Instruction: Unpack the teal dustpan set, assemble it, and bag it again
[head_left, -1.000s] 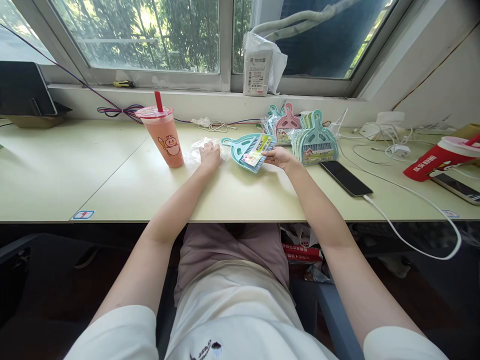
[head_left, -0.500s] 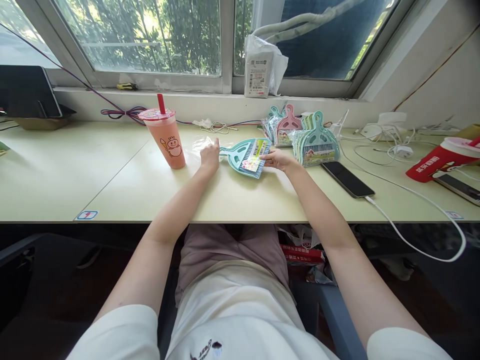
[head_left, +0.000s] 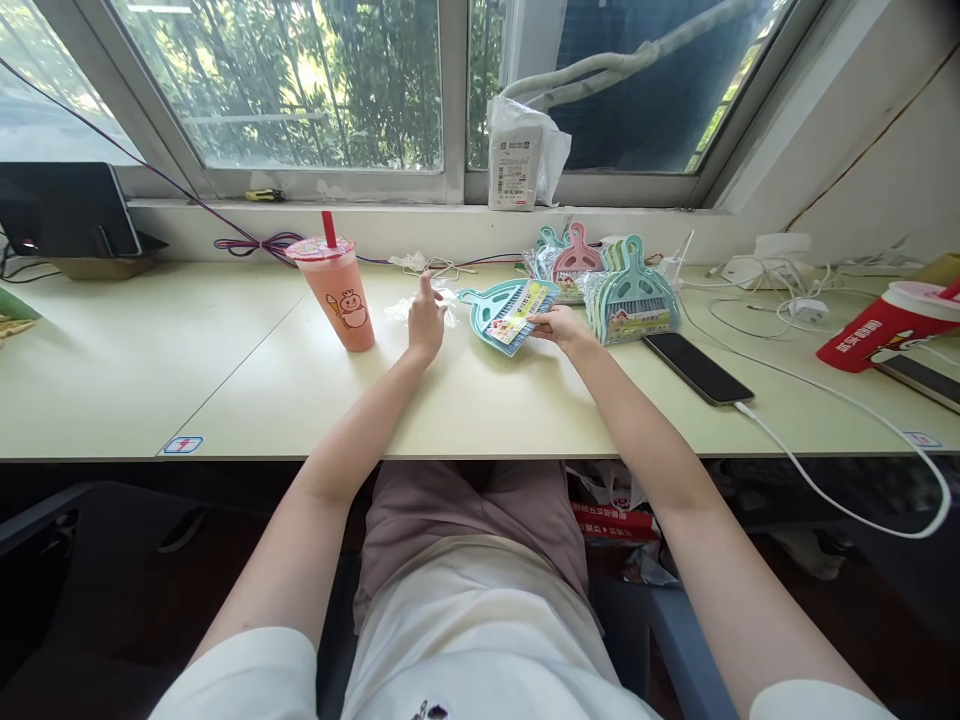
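Right hand (head_left: 561, 327) pinches 1 seemingly unwrapped dustpan (head_left: 495, 304), left hand (head_left: 425, 328) is by crumpled plastic (head_left: 399, 311), grip unclear from here, and stacked dustpans (head_left: 636, 282) look wrapped.

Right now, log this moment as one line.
right hand: grips turquoise dustpan set | left hand: by clear plastic | nearby: pink drink cup, black phone

Between my left hand (head_left: 426, 328) and right hand (head_left: 556, 326) is the dustpan (head_left: 489, 308) — handle end toward the left one, wide end at the right. Crumpled plastic (head_left: 400, 309) lies by my left hand on the worktop (head_left: 480, 415), a drink cup (head_left: 346, 312) farther left. Behind my right hand stand packed dustpans (head_left: 636, 295); rightward lies a phone (head_left: 699, 368), then another cup (head_left: 874, 332).
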